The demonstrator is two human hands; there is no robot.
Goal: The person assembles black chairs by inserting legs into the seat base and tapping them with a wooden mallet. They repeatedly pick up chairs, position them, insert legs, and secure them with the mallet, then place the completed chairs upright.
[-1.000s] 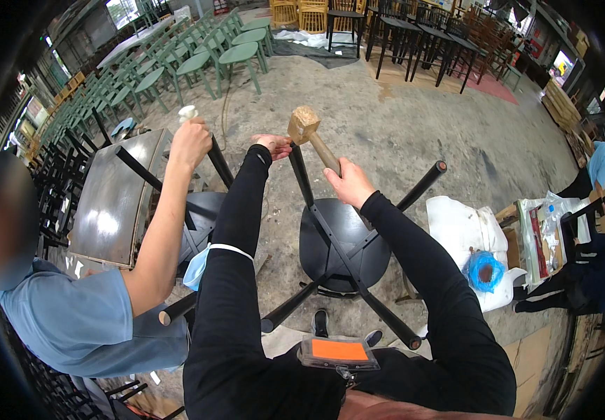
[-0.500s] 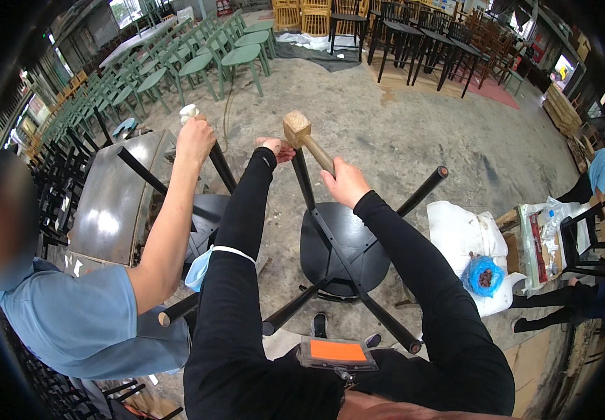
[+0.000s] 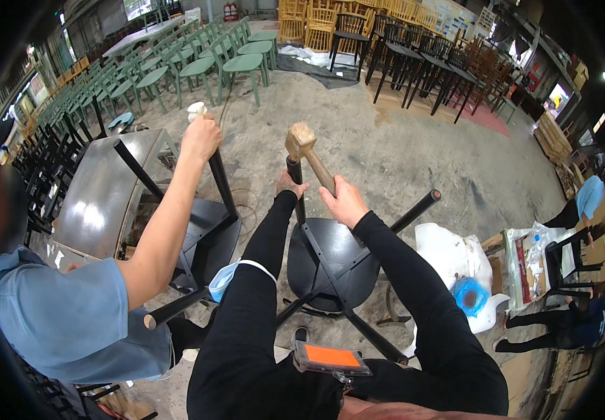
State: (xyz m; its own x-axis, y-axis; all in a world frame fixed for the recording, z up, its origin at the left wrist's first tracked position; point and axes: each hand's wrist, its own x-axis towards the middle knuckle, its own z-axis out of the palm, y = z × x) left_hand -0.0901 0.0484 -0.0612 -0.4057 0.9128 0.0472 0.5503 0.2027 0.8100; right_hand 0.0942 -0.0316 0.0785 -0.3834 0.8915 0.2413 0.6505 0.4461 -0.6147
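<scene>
A black chair [image 3: 358, 280] stands upside down before me, its legs pointing up and its crossed braces showing under the seat. My left hand [image 3: 290, 184] is closed round its far left leg [image 3: 300, 208], just below the top. My right hand [image 3: 345, 201] grips the handle of a wooden mallet [image 3: 323, 168]. The mallet's block head is right at the top end of that leg; whether they touch I cannot tell. A blue face mask [image 3: 224, 280] hangs by its loop on my left arm.
At my left, a co-worker's hand [image 3: 203, 136] holds something white at a leg of another upturned black chair [image 3: 211, 234]. Beyond is a metal-topped table [image 3: 96, 210]. Green chairs [image 3: 243, 63] stand far left. On my right, a blue plastic bag [image 3: 470, 297] rests on white wrapping [image 3: 449, 252].
My left hand, earlier beside the leg with its fingers stretched, is now closed round it. The mallet head stays by the leg's top. The view has shifted slightly.
</scene>
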